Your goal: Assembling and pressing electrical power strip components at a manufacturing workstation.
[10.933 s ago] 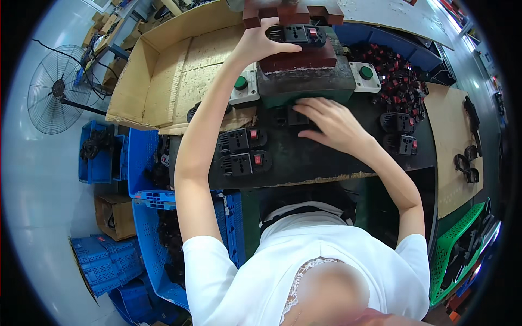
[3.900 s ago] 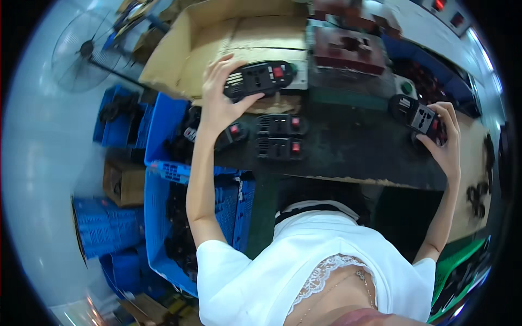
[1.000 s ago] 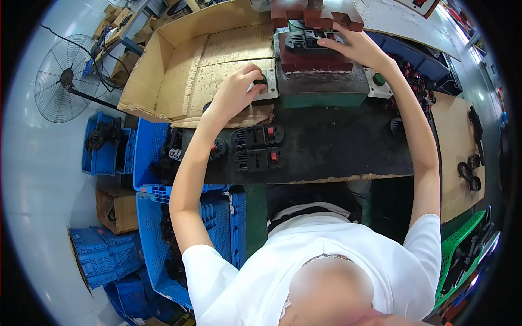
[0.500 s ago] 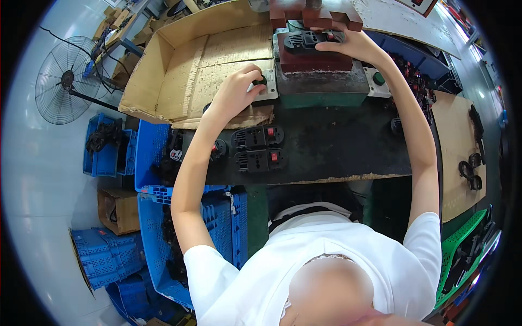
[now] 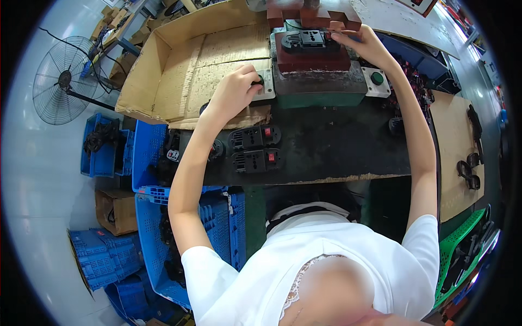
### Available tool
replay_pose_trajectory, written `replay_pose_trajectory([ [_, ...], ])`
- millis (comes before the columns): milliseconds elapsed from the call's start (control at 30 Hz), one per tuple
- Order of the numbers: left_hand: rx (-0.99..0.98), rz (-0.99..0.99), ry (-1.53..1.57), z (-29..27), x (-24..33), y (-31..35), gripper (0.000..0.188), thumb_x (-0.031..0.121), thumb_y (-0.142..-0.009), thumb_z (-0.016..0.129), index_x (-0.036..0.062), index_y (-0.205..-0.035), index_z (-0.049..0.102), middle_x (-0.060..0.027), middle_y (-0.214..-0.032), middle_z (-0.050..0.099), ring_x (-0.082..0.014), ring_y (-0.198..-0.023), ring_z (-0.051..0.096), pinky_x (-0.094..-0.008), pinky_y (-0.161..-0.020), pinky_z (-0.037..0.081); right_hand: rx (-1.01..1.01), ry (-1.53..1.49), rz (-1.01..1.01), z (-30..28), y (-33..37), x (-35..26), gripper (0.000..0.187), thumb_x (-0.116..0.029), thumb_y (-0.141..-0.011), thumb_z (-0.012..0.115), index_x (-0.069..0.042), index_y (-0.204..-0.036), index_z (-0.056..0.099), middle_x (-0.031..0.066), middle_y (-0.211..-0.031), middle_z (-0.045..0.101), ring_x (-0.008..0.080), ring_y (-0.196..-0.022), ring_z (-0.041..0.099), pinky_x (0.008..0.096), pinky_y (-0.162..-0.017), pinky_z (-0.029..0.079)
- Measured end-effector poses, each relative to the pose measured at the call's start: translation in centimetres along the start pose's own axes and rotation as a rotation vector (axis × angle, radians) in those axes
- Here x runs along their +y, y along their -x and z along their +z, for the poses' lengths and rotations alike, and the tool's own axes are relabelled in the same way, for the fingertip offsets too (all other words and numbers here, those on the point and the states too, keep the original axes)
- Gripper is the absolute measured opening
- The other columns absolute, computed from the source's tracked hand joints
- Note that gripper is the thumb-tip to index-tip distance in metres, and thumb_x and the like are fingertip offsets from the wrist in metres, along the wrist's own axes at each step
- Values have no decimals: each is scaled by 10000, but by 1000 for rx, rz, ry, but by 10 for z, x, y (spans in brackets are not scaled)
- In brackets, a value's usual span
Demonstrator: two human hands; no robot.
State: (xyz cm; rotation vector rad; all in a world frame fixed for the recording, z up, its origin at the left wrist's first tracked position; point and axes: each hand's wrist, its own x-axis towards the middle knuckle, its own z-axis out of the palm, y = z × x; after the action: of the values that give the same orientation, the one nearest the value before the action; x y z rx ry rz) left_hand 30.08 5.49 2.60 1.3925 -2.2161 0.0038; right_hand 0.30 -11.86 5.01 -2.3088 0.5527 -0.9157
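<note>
My left hand (image 5: 232, 93) is curled over a dark green push button (image 5: 258, 80) on a pale plate, its fingers closed around it. At the machine, a black socket unit (image 5: 304, 41) with a red switch lies on a dark red block (image 5: 312, 62). My right hand (image 5: 367, 46) is at the unit's right end, thumb and fingers drawn together there and partly covering the switch. Just above hangs the notched dark red upper block (image 5: 312, 15) of the press. Two more black socket units, one (image 5: 254, 137) behind the other (image 5: 256, 161), lie on the dark bench near my left forearm.
A large open cardboard box (image 5: 185, 70) stands left of the machine. Another green button (image 5: 377, 79) sits on its right side. Blue crates (image 5: 155, 233) with black parts stand at the left, a green basket (image 5: 462, 252) at the lower right. A fan (image 5: 65, 79) is far left.
My right hand has slid right along the socket unit to its end, uncovering the unit's middle. My left hand stays on the button.
</note>
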Motion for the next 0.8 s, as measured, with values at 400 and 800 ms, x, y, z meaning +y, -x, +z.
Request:
replay_pose_trajectory([
  [400,1,-19,-10,-1,1,2,120,76,-775,667,-24,-826,627,-130,-883,576,-331,-828,597,-410,-731,497,-36,341,-219,5,-7,2,254,-215,-935,589,-67,-1134,645,109,-992,654,252,-897,601,343,-824,464],
  [800,17,-26,-18,1,2,2,113,84,-780,664,-17,-815,627,-119,-873,576,-322,-833,594,-405,-739,497,143,394,-299,17,5,5,289,-160,-929,576,-24,-1183,591,136,-1027,637,287,-903,564,331,-821,445],
])
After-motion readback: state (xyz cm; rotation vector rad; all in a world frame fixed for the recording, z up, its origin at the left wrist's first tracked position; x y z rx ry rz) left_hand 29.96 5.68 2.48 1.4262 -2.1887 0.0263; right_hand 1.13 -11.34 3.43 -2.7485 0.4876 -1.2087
